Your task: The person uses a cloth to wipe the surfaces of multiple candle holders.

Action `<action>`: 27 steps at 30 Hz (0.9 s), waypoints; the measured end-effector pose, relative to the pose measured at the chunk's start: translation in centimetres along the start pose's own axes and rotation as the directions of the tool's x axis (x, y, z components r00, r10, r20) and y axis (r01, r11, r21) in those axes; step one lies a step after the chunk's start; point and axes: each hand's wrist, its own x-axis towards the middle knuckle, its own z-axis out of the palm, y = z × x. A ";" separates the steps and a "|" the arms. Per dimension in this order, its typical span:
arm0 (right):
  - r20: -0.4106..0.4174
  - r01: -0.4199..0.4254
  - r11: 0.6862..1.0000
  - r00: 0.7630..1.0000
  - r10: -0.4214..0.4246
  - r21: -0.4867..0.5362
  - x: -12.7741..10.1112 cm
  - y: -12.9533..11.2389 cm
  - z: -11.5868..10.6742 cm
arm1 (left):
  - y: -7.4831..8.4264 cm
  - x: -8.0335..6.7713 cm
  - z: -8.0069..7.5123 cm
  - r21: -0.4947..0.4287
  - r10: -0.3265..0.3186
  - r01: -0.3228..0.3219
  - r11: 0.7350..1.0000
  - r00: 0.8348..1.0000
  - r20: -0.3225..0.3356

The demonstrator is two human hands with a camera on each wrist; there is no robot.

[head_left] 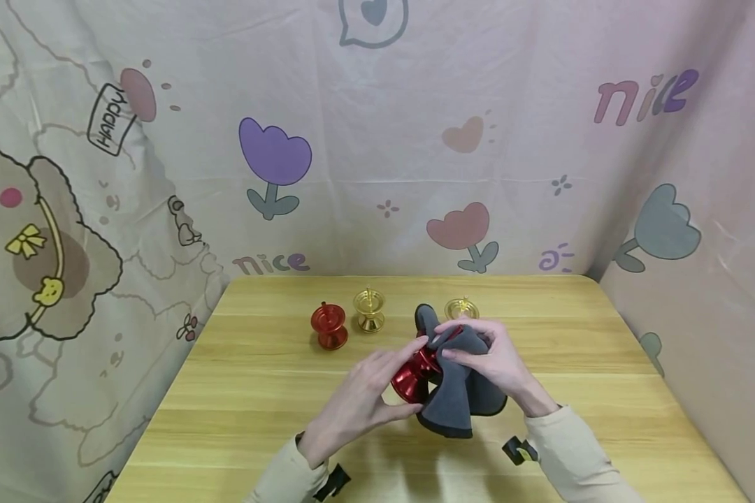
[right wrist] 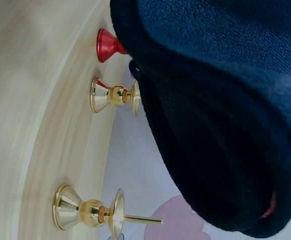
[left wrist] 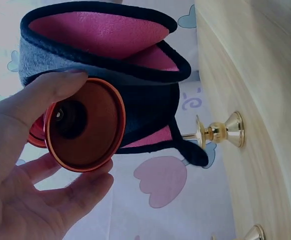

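Tilted above the table, a red metal candle holder [head_left: 409,383] is held by its flared base between the thumb and fingers of my left hand [head_left: 370,388]. In the left wrist view the hollow underside of the base [left wrist: 99,134] faces the camera. My right hand [head_left: 495,358] pinches a folded grey cloth [head_left: 451,402] with dark edging against the holder's upper part. The cloth's pink inner side [left wrist: 95,35] shows in the left wrist view. Folds of cloth [right wrist: 225,95] fill much of the right wrist view and hide the right fingers. The holder's top is mostly covered.
Another red candle holder [head_left: 331,328] stands upright at the back left. Beside it is a gold one [head_left: 370,311] with a central spike. A second gold holder [head_left: 462,307] stands behind my right hand, partly hidden. The wooden table [head_left: 258,391] meets a patterned curtain [head_left: 365,230] behind.
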 end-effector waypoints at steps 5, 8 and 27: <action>-0.005 0.000 0.986 1.000 0.001 0.166 -0.1 0.0 -0.4 | -0.1 -0.1 0.1 -0.036 0.003 -0.002 0.999 1.000 0.012; -0.006 0.006 0.971 1.000 -0.004 0.239 0.0 -0.2 -0.7 | -0.1 -0.1 0.2 -0.061 0.003 -0.002 0.998 1.000 0.010; 0.090 -0.040 0.999 0.995 0.043 -0.036 -0.1 0.1 -0.4 | -1.1 -0.5 0.7 -0.149 0.049 -0.056 0.987 0.998 -0.050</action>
